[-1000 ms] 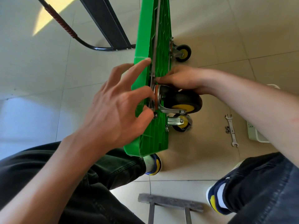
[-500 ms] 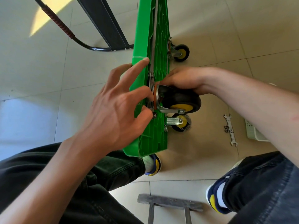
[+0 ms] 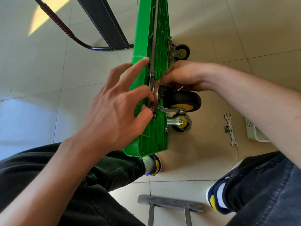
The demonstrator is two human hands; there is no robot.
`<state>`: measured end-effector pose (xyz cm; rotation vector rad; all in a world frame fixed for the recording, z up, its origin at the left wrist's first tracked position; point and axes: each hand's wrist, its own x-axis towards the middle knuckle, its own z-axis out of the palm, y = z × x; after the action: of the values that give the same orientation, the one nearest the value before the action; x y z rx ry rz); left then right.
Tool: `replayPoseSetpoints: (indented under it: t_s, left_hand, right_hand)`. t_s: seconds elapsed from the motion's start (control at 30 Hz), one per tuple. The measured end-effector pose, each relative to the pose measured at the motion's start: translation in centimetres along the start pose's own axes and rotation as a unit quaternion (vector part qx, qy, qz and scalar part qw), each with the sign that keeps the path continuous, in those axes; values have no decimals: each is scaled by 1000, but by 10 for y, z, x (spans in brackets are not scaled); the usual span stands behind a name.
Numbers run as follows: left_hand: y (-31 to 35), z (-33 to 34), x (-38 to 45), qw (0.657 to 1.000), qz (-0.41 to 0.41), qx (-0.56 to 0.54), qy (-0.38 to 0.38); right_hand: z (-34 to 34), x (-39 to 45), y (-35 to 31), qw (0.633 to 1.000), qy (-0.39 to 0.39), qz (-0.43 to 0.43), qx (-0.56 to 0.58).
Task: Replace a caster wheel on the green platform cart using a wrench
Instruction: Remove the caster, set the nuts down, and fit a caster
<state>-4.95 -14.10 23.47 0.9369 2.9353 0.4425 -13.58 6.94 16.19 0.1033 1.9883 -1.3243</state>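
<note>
Now both hands work at the caster wheel [image 3: 180,99] on the upended green cart [image 3: 160,51].
Left hand [image 3: 114,110] pinches a bolt [image 3: 154,115] at the mount plate; right hand [image 3: 182,75] grips the caster's top; the wrench [image 3: 230,129] lies on the floor.

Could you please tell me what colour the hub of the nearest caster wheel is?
Yellow hub, black tyre; head view.

green cart [image 3: 160,51] stands on edge, frame centre | left hand [image 3: 114,110] pinches at caster wheel [image 3: 180,100] plate | right hand [image 3: 184,75] grips above wheel | wrench [image 3: 230,129] on floor, right
</note>
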Motion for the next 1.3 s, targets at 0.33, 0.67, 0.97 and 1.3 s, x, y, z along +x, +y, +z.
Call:
replayPoseSetpoints:
  t_s: [0.33, 0.67, 0.97, 1.3]
  left_hand:
    - [0, 1, 0, 1000, 0, 1, 3]
    - [-1, 1, 0, 1000, 1, -3, 6]
    - [-1, 1, 0, 1000, 0, -6, 6]
    - [-1, 2, 0, 1000, 0, -6, 5]
  right_hand:
    - [5, 6, -3, 998, 67, -8, 9]
    - [6, 5, -3, 995, 56, 5, 84]
    - [5, -2, -5, 996, -7, 79, 41]
    - [3, -5, -8, 999, 16, 33, 21]
